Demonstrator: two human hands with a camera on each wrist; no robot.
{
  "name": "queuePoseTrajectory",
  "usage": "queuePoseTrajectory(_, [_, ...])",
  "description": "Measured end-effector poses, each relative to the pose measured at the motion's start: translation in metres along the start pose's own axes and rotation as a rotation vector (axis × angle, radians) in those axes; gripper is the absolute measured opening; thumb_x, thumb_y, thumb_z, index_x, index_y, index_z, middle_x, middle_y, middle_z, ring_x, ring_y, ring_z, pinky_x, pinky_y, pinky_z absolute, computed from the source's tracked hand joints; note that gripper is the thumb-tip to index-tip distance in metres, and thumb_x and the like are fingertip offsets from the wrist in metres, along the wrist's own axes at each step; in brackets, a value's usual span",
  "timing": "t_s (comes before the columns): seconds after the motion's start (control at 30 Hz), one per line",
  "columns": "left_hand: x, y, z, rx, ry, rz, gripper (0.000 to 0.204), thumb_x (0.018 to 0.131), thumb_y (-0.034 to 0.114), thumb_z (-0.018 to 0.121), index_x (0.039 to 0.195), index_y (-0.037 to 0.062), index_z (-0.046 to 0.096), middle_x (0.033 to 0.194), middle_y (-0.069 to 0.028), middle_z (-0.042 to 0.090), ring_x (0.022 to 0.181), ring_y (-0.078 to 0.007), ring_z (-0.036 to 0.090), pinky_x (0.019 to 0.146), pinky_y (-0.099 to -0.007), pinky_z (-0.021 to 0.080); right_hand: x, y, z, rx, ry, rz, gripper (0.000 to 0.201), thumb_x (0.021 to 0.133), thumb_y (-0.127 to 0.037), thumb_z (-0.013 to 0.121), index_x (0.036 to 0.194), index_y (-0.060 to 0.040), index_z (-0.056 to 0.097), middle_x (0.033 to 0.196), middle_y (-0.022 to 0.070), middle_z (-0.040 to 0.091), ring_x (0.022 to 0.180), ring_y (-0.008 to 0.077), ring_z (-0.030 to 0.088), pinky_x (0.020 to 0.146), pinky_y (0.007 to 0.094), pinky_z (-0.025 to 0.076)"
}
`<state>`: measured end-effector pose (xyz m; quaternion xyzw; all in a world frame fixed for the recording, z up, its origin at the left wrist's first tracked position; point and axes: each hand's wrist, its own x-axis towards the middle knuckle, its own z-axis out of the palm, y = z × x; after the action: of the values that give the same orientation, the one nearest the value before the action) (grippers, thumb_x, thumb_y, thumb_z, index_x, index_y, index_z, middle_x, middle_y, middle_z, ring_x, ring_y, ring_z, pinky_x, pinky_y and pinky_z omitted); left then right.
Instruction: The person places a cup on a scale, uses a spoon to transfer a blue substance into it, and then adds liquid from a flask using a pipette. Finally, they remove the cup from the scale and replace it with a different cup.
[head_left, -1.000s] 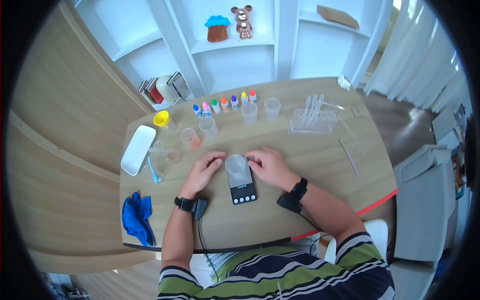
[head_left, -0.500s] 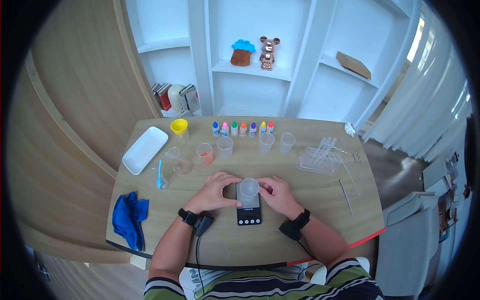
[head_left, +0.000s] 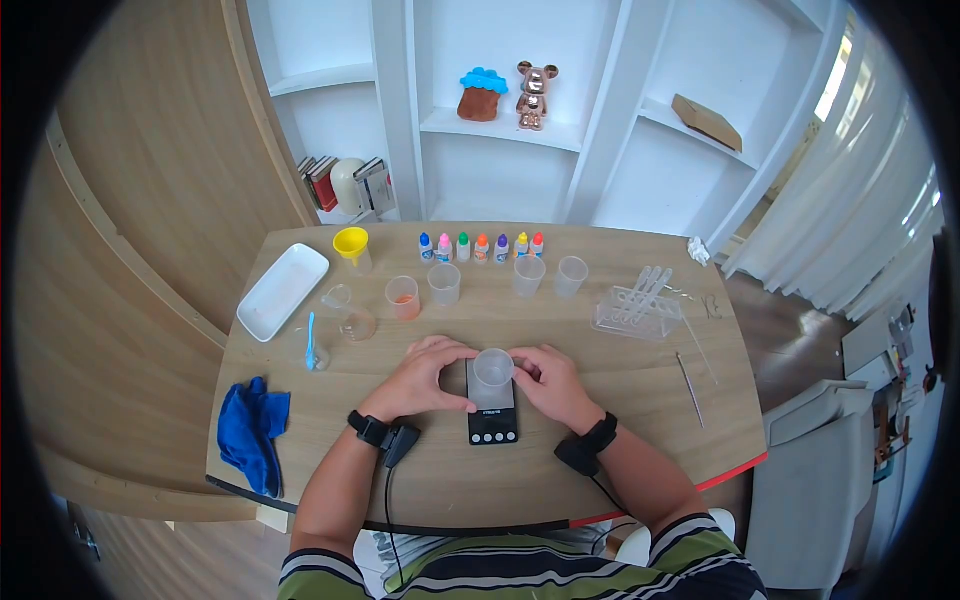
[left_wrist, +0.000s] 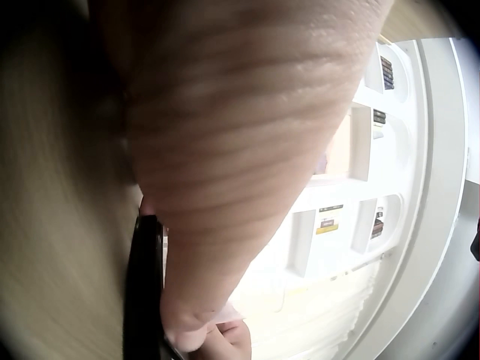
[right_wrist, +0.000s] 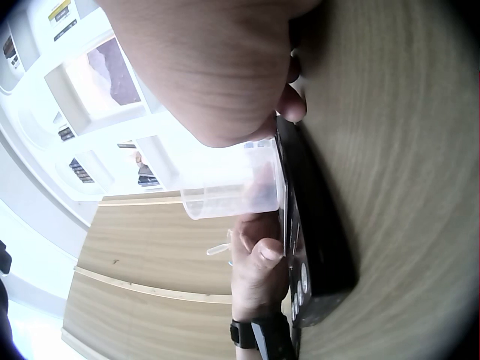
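A clear plastic cup [head_left: 494, 370] stands on the black digital scale [head_left: 492, 424], whose row of buttons faces me. My left hand [head_left: 417, 384] lies along the scale's left side, thumb and forefinger spread apart. Its thumb tip is right at the scale's edge, and the forefinger reaches up near the cup. On the other side, my right hand [head_left: 555, 385] rests with loosely bent fingers at the scale's right edge, close beside the cup. In the right wrist view the cup [right_wrist: 232, 184] sits upright on the scale [right_wrist: 319, 225], between the two hands.
An orange-tinted cup [head_left: 403, 300], several clear cups [head_left: 445, 285] and small coloured bottles [head_left: 463, 248] stand behind. At left are a white tray [head_left: 283, 292], yellow funnel [head_left: 351, 242], blue spoon [head_left: 311, 340] and blue cloth [head_left: 251, 435]; at right, a test tube rack [head_left: 636, 315] and metal rod [head_left: 690, 390].
My left hand has come closer to the scale, its thumb now spread down to the left edge. The right hand stays beside the cup. The head view has tilted up.
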<state>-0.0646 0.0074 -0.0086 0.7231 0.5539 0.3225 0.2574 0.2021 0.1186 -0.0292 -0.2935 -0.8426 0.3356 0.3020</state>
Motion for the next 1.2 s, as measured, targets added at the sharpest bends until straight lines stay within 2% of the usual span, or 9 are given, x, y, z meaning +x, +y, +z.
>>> queuePoseTrajectory(0.2, [-0.001, 0.004, 0.001, 0.019, -0.002, -0.004, 0.093, 0.065, 0.045, 0.104, 0.144, 0.0112, 0.069, 0.14, -0.0105, 0.068, 0.139, -0.0329, 0.055, 0.121, -0.047, 0.035, 0.0, -0.003, 0.0, -0.001, 0.014, -0.001, 0.028, 0.093, -0.013, 0.081, 0.121, -0.0086, 0.079, 0.08, 0.0074, 0.069, 0.075, 0.0248, 0.065, 0.07, 0.0403, 0.055])
queuePoseTrajectory(0.87, [-0.001, 0.0, 0.005, 0.023, 0.002, -0.024, 0.092, 0.064, 0.042, 0.104, 0.144, 0.0118, 0.069, 0.141, -0.0099, 0.067, 0.141, -0.033, 0.053, 0.123, -0.0474, 0.034, 0.0, -0.003, -0.002, 0.006, -0.002, -0.001, 0.028, 0.093, -0.013, 0.081, 0.121, -0.009, 0.078, 0.082, 0.0066, 0.07, 0.076, 0.0246, 0.065, 0.071, 0.0405, 0.055])
queuePoseTrajectory(1.07, [-0.002, -0.001, 0.004, 0.021, 0.005, -0.022, 0.091, 0.065, 0.043, 0.103, 0.143, 0.0116, 0.069, 0.141, -0.0099, 0.068, 0.141, -0.0329, 0.053, 0.123, -0.0473, 0.033, -0.005, -0.009, -0.01, -0.057, -0.1, -0.056, 0.044, 0.092, -0.015, 0.081, 0.135, -0.0077, 0.072, 0.081, 0.0063, 0.068, 0.079, 0.0259, 0.064, 0.074, 0.0413, 0.054])
queuePoseTrajectory(1.13, [-0.001, -0.001, 0.004, 0.024, 0.026, -0.016, 0.091, 0.065, 0.043, 0.103, 0.143, 0.0115, 0.069, 0.141, -0.0097, 0.068, 0.141, -0.0327, 0.054, 0.123, -0.0473, 0.033, -0.006, -0.016, -0.016, -0.083, -0.227, -0.001, 0.062, 0.091, -0.017, 0.082, 0.148, -0.0027, 0.063, 0.079, 0.0059, 0.067, 0.081, 0.0264, 0.064, 0.076, 0.0407, 0.054])
queuePoseTrajectory(1.17, [-0.001, 0.0, 0.004, 0.019, 0.02, -0.016, 0.09, 0.065, 0.043, 0.103, 0.143, 0.0117, 0.07, 0.141, -0.0091, 0.069, 0.141, -0.0322, 0.054, 0.123, -0.0474, 0.033, -0.005, -0.018, -0.021, -0.089, -0.237, -0.01, 0.062, 0.091, -0.017, 0.082, 0.148, -0.0027, 0.063, 0.079, 0.0059, 0.067, 0.081, 0.0264, 0.064, 0.076, 0.0407, 0.054])
queuePoseTrajectory(1.2, [-0.002, 0.001, 0.004, 0.013, 0.014, -0.016, 0.089, 0.066, 0.043, 0.103, 0.142, 0.012, 0.07, 0.141, -0.0084, 0.069, 0.141, -0.0317, 0.055, 0.123, -0.0474, 0.033, -0.004, -0.02, -0.025, -0.074, -0.315, -0.007, 0.072, 0.09, -0.019, 0.084, 0.154, -0.0004, 0.057, 0.081, 0.0063, 0.067, 0.082, 0.0259, 0.063, 0.077, 0.0404, 0.054])
